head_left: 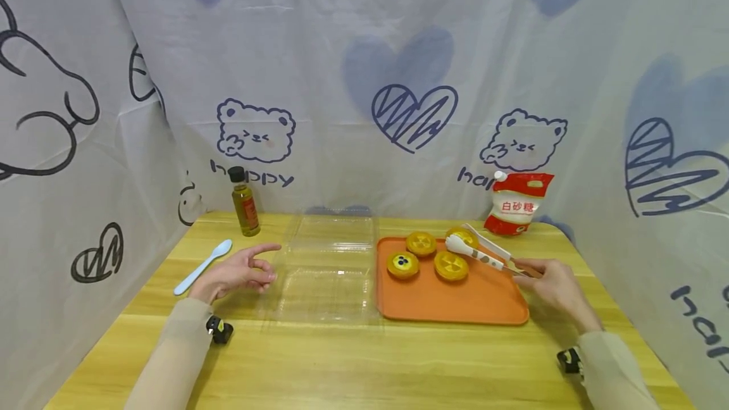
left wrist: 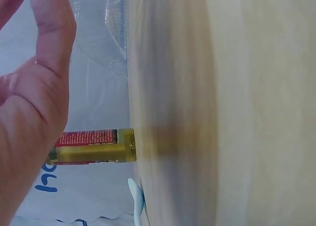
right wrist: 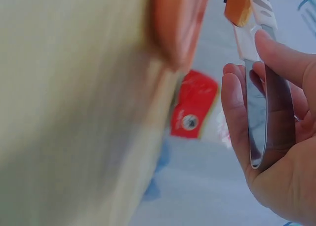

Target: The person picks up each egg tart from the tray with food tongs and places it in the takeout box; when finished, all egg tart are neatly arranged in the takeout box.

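Note:
My right hand (head_left: 555,286) grips metal tongs (right wrist: 256,117) with pale, slotted ends, thumb on one arm and fingers on the other. Between the tong ends is a yellow tart (head_left: 464,235) at the back of an orange tray (head_left: 484,302); the right wrist view shows its edge (right wrist: 239,8) standing off the tray. Also on the tray sit a blueberry-topped tart (head_left: 402,265) and two yellow-topped tarts (head_left: 452,267). My left hand (head_left: 242,273) hovers, holding nothing, index finger extended, left of a clear plastic clamshell box (head_left: 327,290) with its lid raised back.
A pale blue spoon (head_left: 203,267) lies left of my left hand. Behind it stands an oil bottle (head_left: 245,204) with a black cap. A red and white sugar bag (head_left: 517,204) stands behind the tray's right corner. Printed cloth (head_left: 319,163) hangs around the wooden table (head_left: 319,366).

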`<state>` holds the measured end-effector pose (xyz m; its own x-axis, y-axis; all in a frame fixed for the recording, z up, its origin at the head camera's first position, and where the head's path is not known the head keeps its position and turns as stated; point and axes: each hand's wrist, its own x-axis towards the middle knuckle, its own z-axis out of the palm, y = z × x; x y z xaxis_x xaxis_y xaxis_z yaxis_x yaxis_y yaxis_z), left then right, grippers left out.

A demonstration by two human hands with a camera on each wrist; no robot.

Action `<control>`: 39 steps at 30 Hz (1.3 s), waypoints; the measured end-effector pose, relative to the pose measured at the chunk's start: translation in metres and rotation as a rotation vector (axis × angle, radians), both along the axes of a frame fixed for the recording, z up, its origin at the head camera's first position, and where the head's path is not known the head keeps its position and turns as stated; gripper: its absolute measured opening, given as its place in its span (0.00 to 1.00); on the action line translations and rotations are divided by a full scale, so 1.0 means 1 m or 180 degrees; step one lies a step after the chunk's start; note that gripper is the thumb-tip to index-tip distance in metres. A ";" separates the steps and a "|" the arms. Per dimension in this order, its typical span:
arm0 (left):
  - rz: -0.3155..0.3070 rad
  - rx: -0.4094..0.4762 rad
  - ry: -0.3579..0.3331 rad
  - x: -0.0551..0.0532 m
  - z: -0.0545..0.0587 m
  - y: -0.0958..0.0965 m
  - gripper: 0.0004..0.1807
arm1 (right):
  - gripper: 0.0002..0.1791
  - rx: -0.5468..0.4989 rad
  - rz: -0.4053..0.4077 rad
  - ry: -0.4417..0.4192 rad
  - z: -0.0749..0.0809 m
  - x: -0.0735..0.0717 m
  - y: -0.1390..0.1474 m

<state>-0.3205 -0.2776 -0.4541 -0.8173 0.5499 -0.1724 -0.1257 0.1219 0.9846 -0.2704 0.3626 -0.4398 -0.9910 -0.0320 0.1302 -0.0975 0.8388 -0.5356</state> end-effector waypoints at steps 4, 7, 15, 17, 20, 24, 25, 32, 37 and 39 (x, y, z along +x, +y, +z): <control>0.0019 0.0000 -0.0051 -0.001 0.001 0.001 0.48 | 0.26 0.0005 0.0016 -0.0020 0.007 -0.001 -0.010; 0.0030 -0.0015 -0.0039 0.000 0.002 0.001 0.48 | 0.27 -0.0014 0.0047 0.0005 0.012 -0.003 -0.017; 0.0110 -0.0029 -0.0023 0.000 0.004 0.003 0.47 | 0.26 -0.0088 0.0128 -0.0007 0.021 -0.001 -0.038; 0.0126 -0.0039 -0.0019 0.000 0.005 0.004 0.48 | 0.26 -0.0080 0.0158 -0.0005 0.021 -0.001 -0.043; 0.0129 -0.0051 0.0000 -0.001 0.005 0.004 0.48 | 0.24 -0.0128 0.0224 -0.0001 0.020 -0.001 -0.052; 0.0099 -0.0050 -0.0025 0.001 0.004 0.003 0.47 | 0.23 -0.0218 0.0329 0.0028 0.017 -0.001 -0.067; 0.0096 -0.0053 -0.0037 0.001 0.003 0.003 0.47 | 0.22 -0.0236 0.0362 0.0042 0.016 0.000 -0.071; 0.0095 -0.0055 -0.0040 0.004 0.004 0.003 0.47 | 0.22 -0.0396 0.0485 0.0019 0.017 0.002 -0.094; 0.0071 -0.0040 -0.0042 0.003 0.004 0.003 0.46 | 0.21 -0.0426 0.0595 0.0006 0.017 -0.001 -0.106; 0.0077 -0.0052 -0.0037 0.003 0.004 0.002 0.45 | 0.21 -0.0443 0.0634 0.0036 0.017 -0.002 -0.111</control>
<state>-0.3177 -0.2752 -0.4505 -0.8281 0.5270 -0.1909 -0.1403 0.1348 0.9809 -0.2727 0.2517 -0.4229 -0.9653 -0.2077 0.1581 -0.2603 0.7205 -0.6427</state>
